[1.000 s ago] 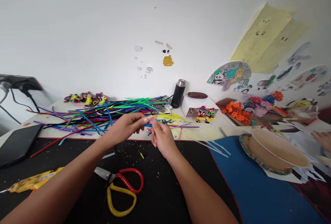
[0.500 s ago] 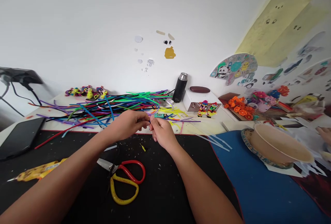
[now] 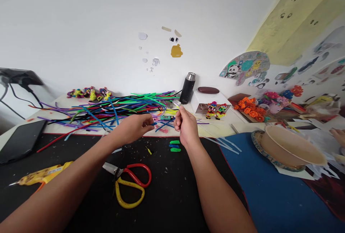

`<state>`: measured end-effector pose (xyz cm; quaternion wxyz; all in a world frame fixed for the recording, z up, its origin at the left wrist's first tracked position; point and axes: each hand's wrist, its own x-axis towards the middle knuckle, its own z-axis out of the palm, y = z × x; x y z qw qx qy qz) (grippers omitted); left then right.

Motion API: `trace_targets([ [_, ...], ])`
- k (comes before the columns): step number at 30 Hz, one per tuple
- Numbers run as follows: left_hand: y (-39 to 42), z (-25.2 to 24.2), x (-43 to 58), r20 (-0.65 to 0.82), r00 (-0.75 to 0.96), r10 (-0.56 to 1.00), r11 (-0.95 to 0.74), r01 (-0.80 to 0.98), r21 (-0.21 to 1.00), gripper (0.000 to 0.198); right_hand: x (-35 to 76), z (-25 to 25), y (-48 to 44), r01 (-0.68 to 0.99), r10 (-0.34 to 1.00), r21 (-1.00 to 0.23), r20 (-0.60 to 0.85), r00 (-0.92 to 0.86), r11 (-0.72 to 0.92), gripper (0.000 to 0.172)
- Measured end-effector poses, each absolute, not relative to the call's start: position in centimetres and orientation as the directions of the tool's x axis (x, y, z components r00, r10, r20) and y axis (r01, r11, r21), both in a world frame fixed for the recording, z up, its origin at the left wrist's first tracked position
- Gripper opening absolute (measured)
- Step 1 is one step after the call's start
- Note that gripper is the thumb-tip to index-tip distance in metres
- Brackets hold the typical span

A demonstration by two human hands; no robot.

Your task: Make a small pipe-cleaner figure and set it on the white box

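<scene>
My left hand (image 3: 136, 128) is closed in a pinch on a small blue piece (image 3: 154, 124), above the back edge of the black mat. To its right my right hand (image 3: 185, 123) is raised with its fingers pressed together; what they hold, if anything, is too small to name. Just below the right hand, green pieces (image 3: 175, 150) and a blue piece (image 3: 174, 146) lie in a short stack on the mat. A tiny yellow piece (image 3: 149, 150) rests nearer the middle. Behind both hands spreads a pile of coloured fuzzy stems (image 3: 129, 105).
Scissors (image 3: 130, 186) and a yellow glue gun (image 3: 44, 175) lie on the black mat (image 3: 167, 204). A black bottle (image 3: 187, 91) and white box (image 3: 206, 100) stand behind. At right are a bowl (image 3: 293, 147) and another person's hand (image 3: 338, 136).
My hands have moved apart: the right one went right and slightly up, the left stayed nearly in place. The green and blue pieces on the mat have come into view.
</scene>
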<state>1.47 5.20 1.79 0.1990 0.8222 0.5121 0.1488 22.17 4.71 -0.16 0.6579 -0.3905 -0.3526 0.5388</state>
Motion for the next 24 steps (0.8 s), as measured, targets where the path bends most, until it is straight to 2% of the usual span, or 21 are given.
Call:
trace_targets([
  [8,3.9,-1.9,4.5,-0.037,0.584,0.811,-0.536,0.766,0.356,0.012,21.5,-0.4,4.4,-0.414,0.994,-0.907,0.047,0.095,0.082,0.052],
  [14,3.6,-2.8,5.7,-0.077,0.549,0.832,-0.467,0.769,0.436,0.014,21.2,-0.5,4.2,-0.382,0.996,-0.920,0.064,0.058,0.081,0.053],
  [19,3.7,-2.4,5.2,-0.118,0.579,0.807,-0.436,0.717,0.544,0.025,21.1,-0.3,4.0,-0.352,0.997,-0.933,0.054,0.048,0.068,0.056],
  [24,3.9,-1.9,4.5,-0.065,0.593,0.803,-0.480,0.706,0.521,0.026,21.1,-0.2,4.0,-0.348,0.996,-0.934,0.057,0.063,0.076,0.055],
])
